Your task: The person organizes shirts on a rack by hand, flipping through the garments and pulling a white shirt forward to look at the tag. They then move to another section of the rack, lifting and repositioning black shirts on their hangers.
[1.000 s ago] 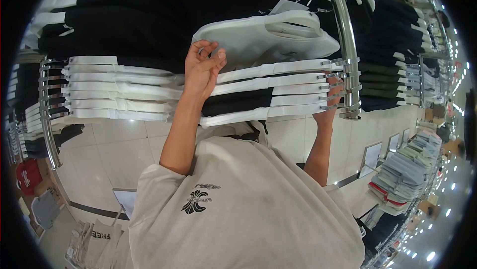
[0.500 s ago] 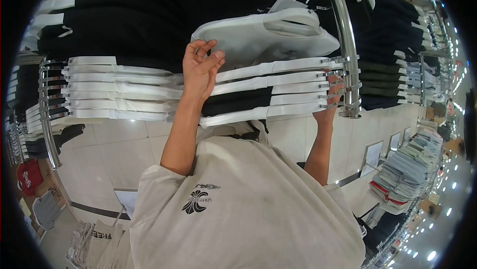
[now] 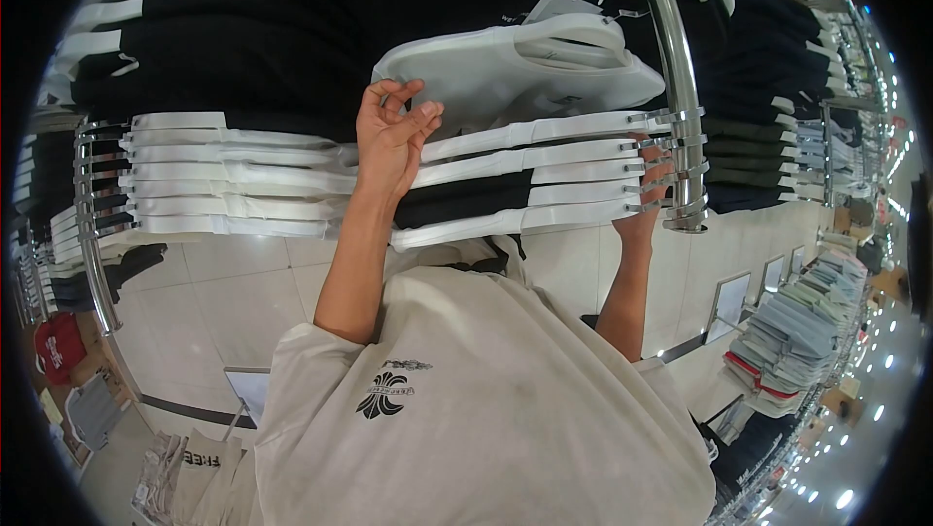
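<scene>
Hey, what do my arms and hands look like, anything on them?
Your left hand and right hand wear no gloves, and no watch shows on either forearm. Loose, pale beige short sleeves end near the elbows. Metal hooks partly hide the right hand.

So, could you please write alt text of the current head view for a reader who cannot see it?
A person's left hand, fingers curled, is raised by a pale garment, while the right hand shows partly hidden beside a chrome post. Black clothes fill much of the background in what looks like a shop.
</scene>
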Action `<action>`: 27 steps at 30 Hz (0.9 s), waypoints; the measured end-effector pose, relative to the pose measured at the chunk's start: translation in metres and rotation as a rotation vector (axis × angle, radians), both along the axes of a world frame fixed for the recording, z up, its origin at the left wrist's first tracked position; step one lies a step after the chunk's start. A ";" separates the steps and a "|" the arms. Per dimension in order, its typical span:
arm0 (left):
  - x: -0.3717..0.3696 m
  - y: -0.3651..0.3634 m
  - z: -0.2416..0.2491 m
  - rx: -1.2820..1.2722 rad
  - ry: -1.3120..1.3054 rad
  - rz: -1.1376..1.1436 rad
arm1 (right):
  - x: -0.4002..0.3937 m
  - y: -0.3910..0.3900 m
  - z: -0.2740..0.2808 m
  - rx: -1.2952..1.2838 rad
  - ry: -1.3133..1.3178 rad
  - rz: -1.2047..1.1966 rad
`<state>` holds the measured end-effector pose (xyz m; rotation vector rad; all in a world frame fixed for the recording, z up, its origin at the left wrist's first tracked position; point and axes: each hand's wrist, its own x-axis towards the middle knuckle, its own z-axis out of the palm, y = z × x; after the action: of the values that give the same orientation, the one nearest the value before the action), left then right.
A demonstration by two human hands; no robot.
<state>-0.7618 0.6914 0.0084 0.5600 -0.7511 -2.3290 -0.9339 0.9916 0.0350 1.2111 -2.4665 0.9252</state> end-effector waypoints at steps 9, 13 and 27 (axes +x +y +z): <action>-0.022 0.013 0.017 -1.143 -0.584 0.149 | 0.000 -0.003 0.003 -0.016 -0.019 -0.024; -0.043 0.016 0.019 -1.619 -0.795 0.242 | -0.003 0.003 -0.005 -0.075 -0.168 -0.065; -0.029 0.033 0.022 -1.674 -0.726 0.083 | -0.018 0.038 -0.039 0.027 -0.125 -0.151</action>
<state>-0.7904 0.7240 0.0308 0.5134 -2.4152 -0.6814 -0.9523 1.0295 -0.0041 0.9857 -2.6332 0.9554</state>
